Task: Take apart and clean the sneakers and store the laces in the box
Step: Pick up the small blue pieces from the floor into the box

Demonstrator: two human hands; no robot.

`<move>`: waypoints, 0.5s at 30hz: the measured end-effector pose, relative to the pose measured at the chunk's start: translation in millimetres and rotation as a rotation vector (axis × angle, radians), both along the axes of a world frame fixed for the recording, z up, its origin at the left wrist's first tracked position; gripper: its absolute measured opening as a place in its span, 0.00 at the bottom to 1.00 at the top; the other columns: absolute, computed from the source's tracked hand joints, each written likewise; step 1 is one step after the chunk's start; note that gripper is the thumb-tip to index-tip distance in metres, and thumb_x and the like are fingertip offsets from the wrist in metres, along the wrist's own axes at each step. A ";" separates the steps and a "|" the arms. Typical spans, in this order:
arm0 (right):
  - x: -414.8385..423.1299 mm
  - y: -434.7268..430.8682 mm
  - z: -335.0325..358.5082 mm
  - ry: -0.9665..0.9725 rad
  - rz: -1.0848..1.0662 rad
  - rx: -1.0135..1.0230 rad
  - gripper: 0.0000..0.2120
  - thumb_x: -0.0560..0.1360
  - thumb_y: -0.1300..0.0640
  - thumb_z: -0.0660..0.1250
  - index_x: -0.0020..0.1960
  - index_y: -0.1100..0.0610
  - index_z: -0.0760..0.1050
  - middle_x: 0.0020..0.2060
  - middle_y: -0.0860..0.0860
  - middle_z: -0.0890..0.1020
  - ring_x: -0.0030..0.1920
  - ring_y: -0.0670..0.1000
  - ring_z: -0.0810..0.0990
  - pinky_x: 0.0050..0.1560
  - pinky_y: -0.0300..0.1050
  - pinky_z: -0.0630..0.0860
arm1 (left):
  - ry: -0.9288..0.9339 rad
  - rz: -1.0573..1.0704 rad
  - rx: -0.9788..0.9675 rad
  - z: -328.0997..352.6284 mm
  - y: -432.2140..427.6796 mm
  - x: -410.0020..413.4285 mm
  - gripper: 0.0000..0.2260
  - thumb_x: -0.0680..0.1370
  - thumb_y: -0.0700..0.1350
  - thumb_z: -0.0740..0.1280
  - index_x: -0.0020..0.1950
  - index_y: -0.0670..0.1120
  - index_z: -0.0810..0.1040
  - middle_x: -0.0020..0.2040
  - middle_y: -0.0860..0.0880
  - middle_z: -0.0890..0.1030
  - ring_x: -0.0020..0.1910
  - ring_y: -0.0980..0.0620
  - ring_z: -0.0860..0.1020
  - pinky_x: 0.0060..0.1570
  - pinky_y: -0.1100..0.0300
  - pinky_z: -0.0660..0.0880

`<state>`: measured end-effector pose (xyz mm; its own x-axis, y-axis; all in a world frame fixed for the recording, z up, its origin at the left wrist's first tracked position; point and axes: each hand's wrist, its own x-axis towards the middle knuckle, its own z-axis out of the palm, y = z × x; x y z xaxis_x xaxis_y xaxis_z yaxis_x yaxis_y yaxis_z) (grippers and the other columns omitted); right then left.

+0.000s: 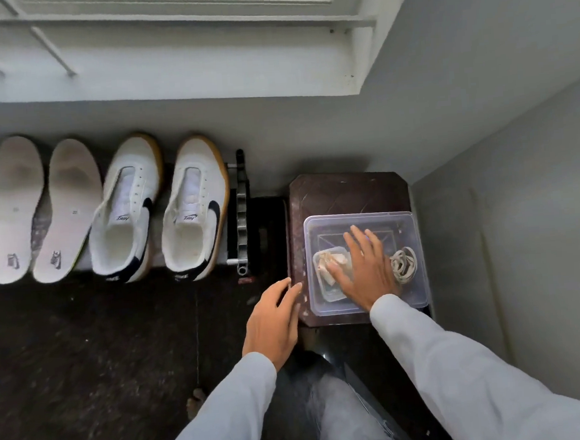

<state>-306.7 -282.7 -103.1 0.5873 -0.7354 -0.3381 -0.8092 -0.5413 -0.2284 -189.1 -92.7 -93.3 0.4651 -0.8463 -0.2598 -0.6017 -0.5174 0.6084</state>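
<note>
Your right hand [364, 269] lies flat, grip open, pressing the lid [330, 227] of the box [421, 289] on the desk [341, 192], laces [405, 265] inside, left hand [271, 320] empty alongside; the lid looks possibly offset, so an uneven push may skid the box off.

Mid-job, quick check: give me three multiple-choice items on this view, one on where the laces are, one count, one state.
1. Where are the laces? A on the floor; B in the clear box; C on the windowsill.
2. How many insoles lie beside the sneakers? A one; B two; C four.
3. How is the right hand? A flat on the box lid; B gripping a sneaker; C out of view.
Key: 1 B, they show coiled through the clear plastic; 2 B, two lie left of the sneakers; 3 A, straight fingers rest on the lid.
</note>
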 end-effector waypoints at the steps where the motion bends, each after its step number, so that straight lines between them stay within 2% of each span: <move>1: 6.0 17.5 6.3 0.028 0.056 -0.015 0.35 0.77 0.35 0.56 0.78 0.52 0.58 0.79 0.50 0.56 0.79 0.56 0.51 0.75 0.57 0.57 | -0.027 -0.008 0.000 -0.2 14.8 3.3 0.18 0.80 0.47 0.64 0.69 0.48 0.74 0.68 0.47 0.76 0.66 0.49 0.76 0.63 0.54 0.76; 5: 30.1 95.5 25.0 0.041 0.181 -0.035 0.39 0.76 0.30 0.47 0.80 0.50 0.50 0.80 0.48 0.50 0.80 0.54 0.42 0.78 0.58 0.48 | -0.105 -0.030 0.090 -2.9 79.5 16.8 0.23 0.81 0.55 0.54 0.73 0.48 0.70 0.71 0.45 0.73 0.71 0.45 0.71 0.68 0.49 0.72; 8: 47.7 162.8 28.6 0.072 0.256 -0.003 0.40 0.76 0.28 0.46 0.80 0.49 0.46 0.80 0.45 0.45 0.79 0.51 0.36 0.78 0.58 0.46 | -0.134 -0.014 0.224 -5.0 140.6 30.5 0.29 0.81 0.62 0.48 0.78 0.49 0.61 0.77 0.45 0.65 0.77 0.43 0.61 0.74 0.46 0.62; 12: 63.1 241.9 17.4 0.140 0.330 0.018 0.41 0.75 0.28 0.45 0.80 0.50 0.46 0.80 0.45 0.45 0.79 0.51 0.36 0.78 0.59 0.45 | -0.155 0.008 0.337 -12.1 217.1 44.5 0.35 0.77 0.68 0.34 0.80 0.51 0.51 0.80 0.45 0.55 0.80 0.43 0.51 0.76 0.43 0.53; 15: 74.2 286.1 -7.1 0.224 0.360 0.039 0.42 0.75 0.27 0.44 0.80 0.50 0.44 0.80 0.46 0.44 0.79 0.52 0.35 0.78 0.62 0.45 | -0.152 0.072 0.373 -31.2 265.2 50.8 0.35 0.77 0.69 0.35 0.80 0.53 0.50 0.80 0.44 0.54 0.80 0.43 0.50 0.76 0.40 0.50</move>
<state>-232.5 3.4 -110.2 0.7129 -0.4810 -0.5103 -0.6024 -0.7925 -0.0946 -138.3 172.5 -124.6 0.5765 -0.6710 -0.4663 -0.6243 -0.7299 0.2785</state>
